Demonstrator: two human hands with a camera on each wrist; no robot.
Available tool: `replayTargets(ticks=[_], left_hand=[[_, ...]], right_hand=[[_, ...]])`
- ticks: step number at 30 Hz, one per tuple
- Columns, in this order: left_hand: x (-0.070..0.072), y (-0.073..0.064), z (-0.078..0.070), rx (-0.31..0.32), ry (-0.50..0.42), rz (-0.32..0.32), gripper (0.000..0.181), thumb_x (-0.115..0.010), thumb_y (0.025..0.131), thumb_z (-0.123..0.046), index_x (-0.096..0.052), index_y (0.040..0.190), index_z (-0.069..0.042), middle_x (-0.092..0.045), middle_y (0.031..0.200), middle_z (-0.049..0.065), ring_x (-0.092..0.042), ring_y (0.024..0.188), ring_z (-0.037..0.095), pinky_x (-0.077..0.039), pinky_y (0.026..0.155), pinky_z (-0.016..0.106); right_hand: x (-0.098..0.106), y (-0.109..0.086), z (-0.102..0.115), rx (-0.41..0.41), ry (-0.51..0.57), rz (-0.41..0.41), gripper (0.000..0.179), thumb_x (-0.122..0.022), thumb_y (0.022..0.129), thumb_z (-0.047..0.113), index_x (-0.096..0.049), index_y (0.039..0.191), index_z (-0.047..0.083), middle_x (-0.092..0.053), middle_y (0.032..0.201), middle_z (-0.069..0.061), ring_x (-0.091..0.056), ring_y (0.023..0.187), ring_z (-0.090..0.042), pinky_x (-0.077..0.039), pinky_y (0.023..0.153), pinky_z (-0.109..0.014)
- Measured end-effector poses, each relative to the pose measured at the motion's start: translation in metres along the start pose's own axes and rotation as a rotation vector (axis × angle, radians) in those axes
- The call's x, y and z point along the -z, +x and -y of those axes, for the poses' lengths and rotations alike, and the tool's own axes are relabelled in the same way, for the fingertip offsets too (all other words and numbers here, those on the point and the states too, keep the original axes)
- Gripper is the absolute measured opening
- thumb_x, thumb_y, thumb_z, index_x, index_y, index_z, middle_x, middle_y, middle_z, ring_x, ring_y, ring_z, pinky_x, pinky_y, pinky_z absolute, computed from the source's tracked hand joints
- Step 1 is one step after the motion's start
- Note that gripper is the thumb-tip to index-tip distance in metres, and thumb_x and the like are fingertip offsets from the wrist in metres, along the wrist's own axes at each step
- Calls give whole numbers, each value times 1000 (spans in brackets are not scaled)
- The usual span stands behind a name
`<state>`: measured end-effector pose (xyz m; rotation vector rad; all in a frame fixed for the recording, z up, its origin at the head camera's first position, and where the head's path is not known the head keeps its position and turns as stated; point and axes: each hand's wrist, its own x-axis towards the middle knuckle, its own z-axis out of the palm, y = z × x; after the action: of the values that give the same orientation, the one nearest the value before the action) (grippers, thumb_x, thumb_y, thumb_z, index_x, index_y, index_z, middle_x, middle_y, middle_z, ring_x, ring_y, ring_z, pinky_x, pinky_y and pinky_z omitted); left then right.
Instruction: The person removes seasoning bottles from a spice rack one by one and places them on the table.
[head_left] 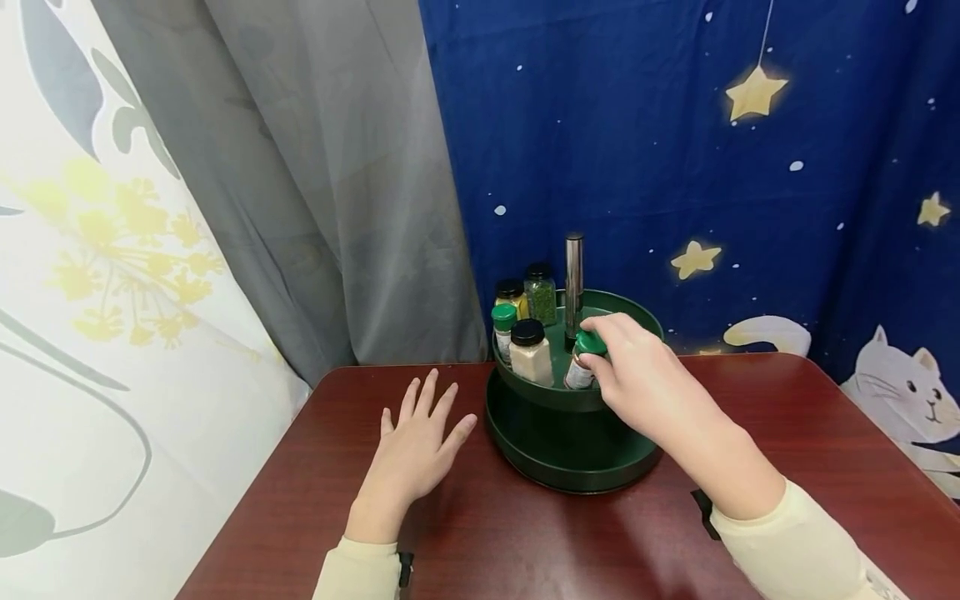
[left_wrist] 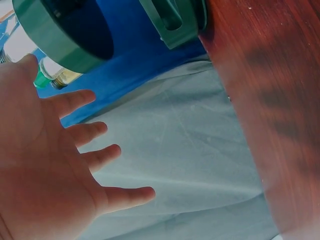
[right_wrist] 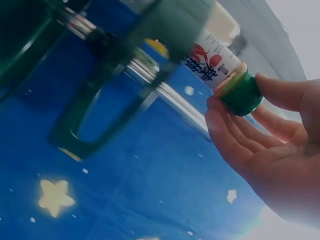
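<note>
Plainly, everything hangs on the right hand (head_left: 639,377), its thumb and fingertips pinched round the green cap (head_left: 590,342) of a small white-labelled bottle (head_left: 578,377). The bottle lies just beyond those fingertips, to the hand's left and slightly below it, inside the near rim of the upper tray (head_left: 558,398); its long axis leans, cap toward the hand and base away, and whether the base touches the tray floor cannot be told. The left hand (head_left: 411,454) is the farther of the two, well apart from the bottle, fingers spread and straight over the surface (head_left: 292,500), with nothing in its hold. Further out, four more containers stand upright on the upper tray: one green-capped jar (head_left: 503,319) and three black-capped ones, namely a pale jar (head_left: 531,365), a yellow jar (head_left: 513,298) and a green-filled jar (head_left: 542,300). That makes five in all, two with green caps, three with black. One metal post (head_left: 573,279) rises among them, and one lower tray (head_left: 573,479) sits beneath, making two tiers.
</note>
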<state>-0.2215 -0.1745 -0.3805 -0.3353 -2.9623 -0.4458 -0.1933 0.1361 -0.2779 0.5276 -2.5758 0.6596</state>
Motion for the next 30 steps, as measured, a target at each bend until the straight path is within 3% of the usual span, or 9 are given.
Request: replayTargets(ticks=[4, 8, 13, 18, 21, 26, 30], left_hand=[[1, 0, 1, 5, -7, -6, 73, -38, 108, -68, -35, 168, -26, -12, 182, 5, -9, 169, 36, -13, 124, 82], [2, -1, 1, 6, -7, -11, 74, -37, 108, -68, -36, 168, -26, -13, 182, 6, -9, 169, 37, -13, 124, 82], [3, -1, 2, 12, -4, -8, 74, -37, 108, -68, -35, 168, -26, -13, 182, 6, -9, 169, 36, -14, 124, 82], [4, -2, 2, 12, -4, -9, 74, -37, 108, -69, -36, 168, -25, -14, 182, 6, -9, 169, 37, -14, 124, 82], [4, -2, 2, 9, -6, -10, 75, -38, 108, -69, -36, 168, -24, -14, 181, 6, -10, 169, 37, -13, 124, 82], [3, -2, 2, 10, -5, -10, 75, -38, 108, -69, -37, 168, -24, -15, 181, 7, -11, 168, 38, -14, 124, 82], [3, -2, 2, 11, -5, -11, 75, -37, 107, -70, -36, 168, -25, -14, 181, 6, -10, 169, 37, -14, 124, 82]], right_hand=[[16, -12, 6, 74, -17, -124, 41, -73, 101, 11, -64, 141, 2, -67, 135, -19, -69, 120, -36, -59, 99, -57], [30, -26, 9, 153, -57, -236, 43, -78, 96, 8, -69, 138, 6, -69, 126, -16, -73, 102, -31, -63, 85, -51], [38, -43, 5, 192, -106, -278, 45, -84, 90, 9, -73, 133, 11, -70, 119, -10, -69, 86, -21, -60, 70, -45], [36, -60, -9, 154, -137, -210, 47, -86, 87, 10, -74, 133, 10, -68, 115, -9, -63, 78, -12, -54, 62, -33], [33, -70, -18, 82, -157, -117, 43, -85, 89, 14, -75, 131, 11, -64, 110, -5, -55, 75, -6, -48, 60, -27], [28, -83, -35, -13, -181, 67, 34, -83, 93, 20, -76, 126, 13, -62, 106, 3, -49, 77, -2, -44, 62, -24], [23, -90, -49, -60, -170, 142, 30, -84, 92, 21, -76, 120, 15, -64, 104, 5, -52, 79, -2, -47, 65, -26]])
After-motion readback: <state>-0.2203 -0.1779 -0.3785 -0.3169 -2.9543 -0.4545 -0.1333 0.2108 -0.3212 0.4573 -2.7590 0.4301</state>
